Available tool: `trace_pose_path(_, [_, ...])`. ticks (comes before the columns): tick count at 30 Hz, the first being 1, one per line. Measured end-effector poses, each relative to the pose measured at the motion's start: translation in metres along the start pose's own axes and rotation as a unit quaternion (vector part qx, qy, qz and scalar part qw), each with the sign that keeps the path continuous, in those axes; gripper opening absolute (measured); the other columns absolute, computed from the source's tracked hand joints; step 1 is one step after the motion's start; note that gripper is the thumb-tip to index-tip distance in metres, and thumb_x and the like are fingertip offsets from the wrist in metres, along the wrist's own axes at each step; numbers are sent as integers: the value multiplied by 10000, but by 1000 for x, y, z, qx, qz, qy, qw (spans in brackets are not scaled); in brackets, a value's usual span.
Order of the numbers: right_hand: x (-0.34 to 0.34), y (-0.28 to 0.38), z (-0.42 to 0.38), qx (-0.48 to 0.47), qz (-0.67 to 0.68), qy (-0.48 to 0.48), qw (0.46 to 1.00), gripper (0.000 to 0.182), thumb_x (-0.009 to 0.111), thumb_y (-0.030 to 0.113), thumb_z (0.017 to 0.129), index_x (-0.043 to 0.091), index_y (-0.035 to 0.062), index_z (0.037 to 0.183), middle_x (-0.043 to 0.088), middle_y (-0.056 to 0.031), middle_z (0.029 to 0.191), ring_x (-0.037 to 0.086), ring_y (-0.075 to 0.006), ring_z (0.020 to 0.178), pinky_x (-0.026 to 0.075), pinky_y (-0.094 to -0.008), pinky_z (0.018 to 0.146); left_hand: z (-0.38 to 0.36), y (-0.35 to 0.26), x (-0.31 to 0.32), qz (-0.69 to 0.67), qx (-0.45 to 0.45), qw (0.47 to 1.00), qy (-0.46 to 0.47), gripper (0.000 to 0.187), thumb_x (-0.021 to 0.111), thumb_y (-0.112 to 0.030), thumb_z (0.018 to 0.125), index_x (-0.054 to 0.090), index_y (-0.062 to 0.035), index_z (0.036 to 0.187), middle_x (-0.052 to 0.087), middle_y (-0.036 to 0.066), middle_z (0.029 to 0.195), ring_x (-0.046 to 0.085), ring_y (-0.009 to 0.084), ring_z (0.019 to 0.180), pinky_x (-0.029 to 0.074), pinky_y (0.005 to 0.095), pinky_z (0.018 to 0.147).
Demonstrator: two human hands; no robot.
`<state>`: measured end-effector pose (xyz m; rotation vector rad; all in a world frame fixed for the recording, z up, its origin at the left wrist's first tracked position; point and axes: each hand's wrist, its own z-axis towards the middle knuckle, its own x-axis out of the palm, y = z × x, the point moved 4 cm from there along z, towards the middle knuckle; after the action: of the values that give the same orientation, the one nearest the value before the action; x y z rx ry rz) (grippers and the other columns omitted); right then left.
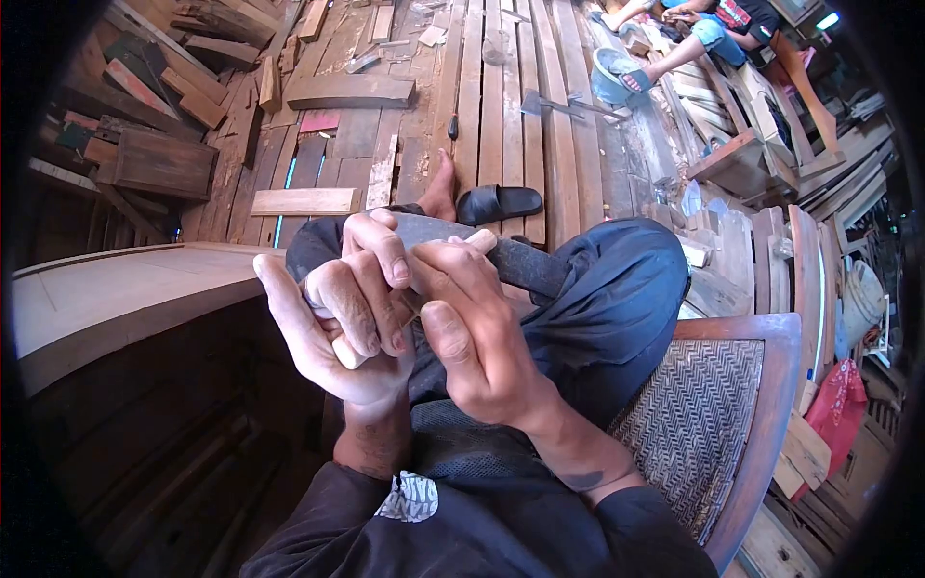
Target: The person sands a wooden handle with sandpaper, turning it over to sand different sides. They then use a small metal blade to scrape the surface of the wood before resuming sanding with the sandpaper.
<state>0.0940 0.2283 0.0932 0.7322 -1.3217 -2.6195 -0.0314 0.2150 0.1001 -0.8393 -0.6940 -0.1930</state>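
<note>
Both my hands are raised over my lap, side by side. My left hand (339,303) has its fingers curled over a pale wooden stick (347,353), whose end shows at the palm. My right hand (477,332) is closed beside it, fingers bent and thumb against them. A pale wooden end (483,240) sticks out above the right fingers; whether it is the same stick, the hands hide. Behind the hands, a dark grey flat bar (525,266) lies across my legs.
A pale wooden panel (125,289) is at left, a woven chair seat (689,414) at right. On the slatted floor are a black sandal (499,203), a plank (352,91) and an axe-like tool (554,106). Another person (718,39) sits near a bucket (610,79).
</note>
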Motion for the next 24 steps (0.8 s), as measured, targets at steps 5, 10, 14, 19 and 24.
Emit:
trace_pose_path(5, [-7,-71,-8,102,-58,11,993,500,333,266,1174,702,-32,1334,687,-242,1304,622,-407,1273,433,-490,1153,2,-3,-6,-17,-5,999,-28,819,62,-481,1214,409,-207,524,497,29,649,482,221,949,343,417,1125])
trace_pose_path(10, [-5,-13,-2,36,-5,12,999,483,355,268,1173,706,-30,1318,693,-236,1309,616,-414,1269,397,-546,1172,4,-5,3,-16,28,999,-38,844,64,-472,1218,409,-204,495,517,61,847,501,240,1039,325,428,1145])
trace_pose_path(14, [-4,-83,-9,141,8,16,990,497,358,292,1186,720,-32,1291,693,-243,1315,631,-419,1255,434,-489,1156,3,-6,-7,14,31,999,1,838,89,-468,1221,425,-197,503,528,62,868,518,253,1099,316,451,1165])
trace_pose_path(19, [-5,0,0,17,32,39,999,428,436,202,1158,664,-65,1403,648,-243,1361,641,-400,1291,459,-446,1159,-3,-3,-1,29,52,998,-11,815,127,-443,1227,489,-189,543,518,39,767,505,239,1011,357,467,1134])
trace_pose_path(24, [-1,-56,-12,113,22,19,993,444,418,215,1159,657,-50,1423,646,-244,1377,615,-405,1321,453,-458,1166,1,-10,-3,70,84,994,20,864,93,-490,1218,510,-206,516,548,1,804,486,224,1040,341,436,1121])
